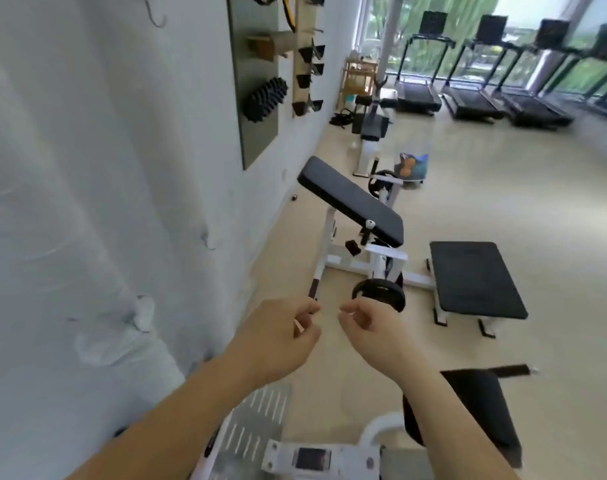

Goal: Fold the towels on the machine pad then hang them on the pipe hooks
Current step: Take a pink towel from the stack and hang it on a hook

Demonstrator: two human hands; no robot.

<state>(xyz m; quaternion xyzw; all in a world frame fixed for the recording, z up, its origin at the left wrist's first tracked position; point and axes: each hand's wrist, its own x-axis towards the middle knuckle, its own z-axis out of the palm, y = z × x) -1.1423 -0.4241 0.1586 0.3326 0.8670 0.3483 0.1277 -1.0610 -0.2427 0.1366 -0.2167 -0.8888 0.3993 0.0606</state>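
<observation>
Hands are raised side by side at the centre of the view, close together but not touching. The left hand (277,336) has its fingers curled in toward the palm, thumb near the forefinger. The right hand (371,327) is curled the same way, its fingertips pointing at the left. Neither has hold of anything I can make out.

A white towel (115,344) hangs on the pale surface at the far left, bunched at its top. What it hangs from is hidden by the cloth. Higher on that surface, a bare hook (208,241) sticks out, and another hook (155,15) sits near the top edge.

Beyond the hands stands a white-framed machine with a slanted black pad (350,202), and a flat black bench pad (475,278) lies to its right. Treadmills (475,98) line the windows at the back.
</observation>
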